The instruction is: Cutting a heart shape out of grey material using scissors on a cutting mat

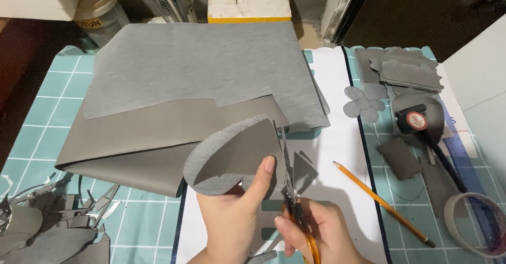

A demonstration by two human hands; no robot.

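My left hand [234,211] pinches a rounded, curled piece of grey leatherette [237,156], thumb on its lower right edge. My right hand [321,235] grips orange-handled scissors [292,200], whose blades point up along the right edge of that piece. A small grey triangular offcut [304,170] lies just right of the blades. Both hands work over a white sheet [337,137] on a teal grid-patterned table cover [47,106].
A large folded grey leatherette sheet [184,90] fills the middle. A pencil [382,203] lies to the right. Grey scraps and flower-shaped cutouts [363,103] sit far right, with a black tool [427,135] and a tape roll [472,222]. Trimmings [47,222] pile at lower left.
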